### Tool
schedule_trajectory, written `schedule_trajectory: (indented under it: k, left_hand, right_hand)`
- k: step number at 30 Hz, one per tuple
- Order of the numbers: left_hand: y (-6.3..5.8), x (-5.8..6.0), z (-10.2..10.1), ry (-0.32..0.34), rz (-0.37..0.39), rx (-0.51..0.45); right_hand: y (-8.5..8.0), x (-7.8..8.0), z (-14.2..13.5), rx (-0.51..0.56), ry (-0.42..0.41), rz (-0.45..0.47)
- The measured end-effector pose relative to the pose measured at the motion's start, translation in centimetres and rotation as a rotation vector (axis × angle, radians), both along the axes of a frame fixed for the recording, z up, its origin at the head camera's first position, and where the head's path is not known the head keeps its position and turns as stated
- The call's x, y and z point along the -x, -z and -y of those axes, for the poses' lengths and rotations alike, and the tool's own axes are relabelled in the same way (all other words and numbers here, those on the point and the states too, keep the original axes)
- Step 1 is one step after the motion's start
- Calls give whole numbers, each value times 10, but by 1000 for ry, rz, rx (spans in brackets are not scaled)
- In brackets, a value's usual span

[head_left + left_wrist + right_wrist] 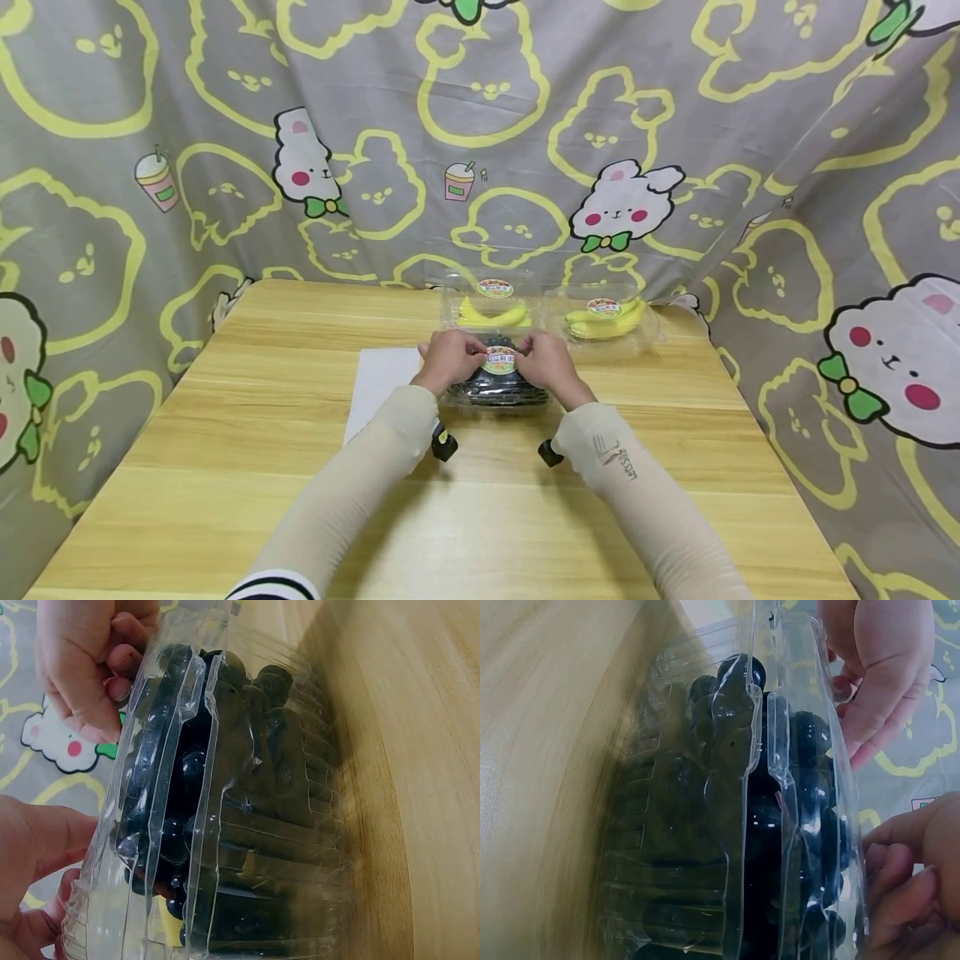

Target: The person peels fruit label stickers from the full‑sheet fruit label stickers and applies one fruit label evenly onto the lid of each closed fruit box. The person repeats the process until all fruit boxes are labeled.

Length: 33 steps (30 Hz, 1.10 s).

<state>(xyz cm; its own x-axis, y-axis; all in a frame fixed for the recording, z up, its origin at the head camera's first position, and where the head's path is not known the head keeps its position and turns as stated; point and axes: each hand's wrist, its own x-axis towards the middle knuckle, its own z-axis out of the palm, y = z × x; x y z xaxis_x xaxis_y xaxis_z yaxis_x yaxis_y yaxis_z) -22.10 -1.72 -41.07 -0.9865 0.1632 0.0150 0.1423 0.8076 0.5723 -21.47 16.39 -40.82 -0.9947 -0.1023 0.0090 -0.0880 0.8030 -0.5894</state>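
A clear plastic clamshell box (498, 396) of dark grapes (191, 769) sits on the table in front of me. On its lid lies a round printed label (499, 360). From the left side my left hand (452, 360) rests its fingertips on the lid at the label's edge. Opposite it, my right hand (550, 363) touches the label's other edge. Both wrist views show the forefingers stretched toward the lid and other fingers bent. The label itself is hidden there. Grapes (810, 742) show through the ribbed plastic, and the lid looks down on the base.
Behind stand two clear boxes of bananas, the left banana box (491, 312) and the right banana box (603, 321), each with a round label. A white sheet of paper (378, 387) lies left of the grape box, partly under my left arm. A patterned curtain (360, 192) borders the wooden table (225, 467).
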Motion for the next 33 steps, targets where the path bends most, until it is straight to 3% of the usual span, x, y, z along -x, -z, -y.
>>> schedule_trajectory:
  k: [6,13,19,33]
  left_hand:
    - [-2,-1,1,37,-6,-6]
    - [2,1,3,93,-36,14]
    - [5,2,5,112,-51,12]
    - [9,2,7,77,-47,-9]
  right_hand:
    - [-1,0,5,-25,-52,-28]
    - [0,-2,10,-193,-156,-102]
    - [-1,-2,11,-217,-142,-98]
    - [0,-4,-1,-158,-86,-39]
